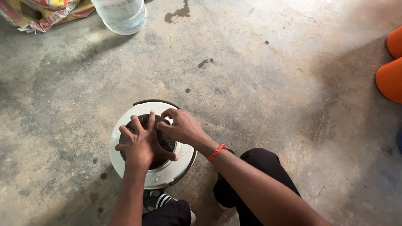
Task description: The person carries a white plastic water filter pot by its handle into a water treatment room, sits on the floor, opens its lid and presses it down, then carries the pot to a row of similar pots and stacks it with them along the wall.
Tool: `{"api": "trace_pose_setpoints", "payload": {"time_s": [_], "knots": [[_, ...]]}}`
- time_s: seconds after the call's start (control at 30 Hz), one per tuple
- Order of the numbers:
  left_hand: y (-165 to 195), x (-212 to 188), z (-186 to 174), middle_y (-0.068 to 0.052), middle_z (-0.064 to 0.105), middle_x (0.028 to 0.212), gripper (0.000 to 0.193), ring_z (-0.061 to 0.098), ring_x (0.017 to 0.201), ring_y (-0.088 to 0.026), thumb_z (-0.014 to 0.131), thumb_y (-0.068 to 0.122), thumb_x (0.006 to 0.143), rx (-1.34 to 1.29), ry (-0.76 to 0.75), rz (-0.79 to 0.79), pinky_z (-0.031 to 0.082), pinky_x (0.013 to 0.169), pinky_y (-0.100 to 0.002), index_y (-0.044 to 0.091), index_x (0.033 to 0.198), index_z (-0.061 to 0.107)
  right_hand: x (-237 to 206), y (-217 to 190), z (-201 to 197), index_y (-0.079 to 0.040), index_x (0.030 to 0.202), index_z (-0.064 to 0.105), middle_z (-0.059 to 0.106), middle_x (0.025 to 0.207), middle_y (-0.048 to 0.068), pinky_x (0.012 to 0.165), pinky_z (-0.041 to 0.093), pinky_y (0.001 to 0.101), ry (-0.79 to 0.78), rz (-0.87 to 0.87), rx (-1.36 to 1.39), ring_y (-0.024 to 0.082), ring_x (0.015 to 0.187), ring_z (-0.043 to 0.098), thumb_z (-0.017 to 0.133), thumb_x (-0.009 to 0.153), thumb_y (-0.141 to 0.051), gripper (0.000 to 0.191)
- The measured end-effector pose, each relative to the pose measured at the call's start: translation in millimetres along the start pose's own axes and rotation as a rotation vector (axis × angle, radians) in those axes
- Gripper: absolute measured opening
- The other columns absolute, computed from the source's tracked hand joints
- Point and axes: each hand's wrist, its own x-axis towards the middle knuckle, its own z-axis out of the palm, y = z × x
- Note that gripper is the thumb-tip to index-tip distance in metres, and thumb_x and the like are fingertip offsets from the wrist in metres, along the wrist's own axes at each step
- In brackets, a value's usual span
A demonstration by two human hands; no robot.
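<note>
Head | left hand (pixel 138 146) splayed on dark lid (pixel 165 140) | right hand (pixel 182 127) perhaps pinching it

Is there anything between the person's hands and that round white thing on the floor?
Nothing visible does. The left hand lies spread on the dark centre piece of the round white appliance, and the right hand already touches the same piece at its top edge. The clear water jug stands well away.

Soft daylight, sharp focus, faint shadows on the concrete floor (pixel 259 83).
</note>
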Motion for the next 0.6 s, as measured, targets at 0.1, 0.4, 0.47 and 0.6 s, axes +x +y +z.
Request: {"api": "trace_pose_setpoints", "payload": {"time_s": [0.1,0.4,0.47,0.6], "knots": [[-1.7,4.9,2.6,-0.014,-0.008,0.168,0.173,0.002,0.151,-0.052,0.106,0.061,0.026,-0.025,-0.012,-0.003,0.027,0.104,-0.084,0.050,0.159,-0.004,0.4,2.3,0.0,-0.005,0.123,0.070,0.075,0.103,0.020,0.085,0.056,0.0439,0.022,-0.019,0.008,0.031,0.096,0.073,0.065,0.082,-0.043,0.056],[-27.8,16.9,-4.5,-0.002,-0.005,0.170,0.174,0.005,0.152,-0.051,0.109,0.041,0.019,-0.028,-0.087,0.141,0.025,0.111,-0.081,0.056,0.157,0.004,1.6,7.6,-1.3,-0.004,0.122,0.071,0.074,0.107,0.022,0.089,0.055,0.0436,0.045,-0.053,0.015,0.034,0.103,0.073,0.066,0.081,-0.044,0.058],[-28.0,14.1,-5.7,-0.001,-0.001,0.170,0.174,0.010,0.151,-0.049,0.108,0.042,0.017,-0.033,-0.068,0.153,0.028,0.111,-0.080,0.055,0.157,0.007,1.0,5.9,-1.7,-0.003,0.122,0.070,0.075,0.104,0.023,0.089,0.055,0.0435,0.040,-0.048,0.010,0.034,0.102,0.073,0.066,0.081,-0.043,0.058],[-26.1,9.1,-10.1,0.000,0.005,0.168,0.174,0.015,0.151,-0.046,0.108,0.043,0.015,-0.033,-0.017,0.178,0.032,0.111,-0.077,0.052,0.158,0.009,-0.8,2.0,-4.2,-0.005,0.123,0.070,0.075,0.098,0.021,0.085,0.055,0.0441,0.018,-0.006,0.011,0.032,0.096,0.074,0.065,0.081,-0.042,0.057]]}}
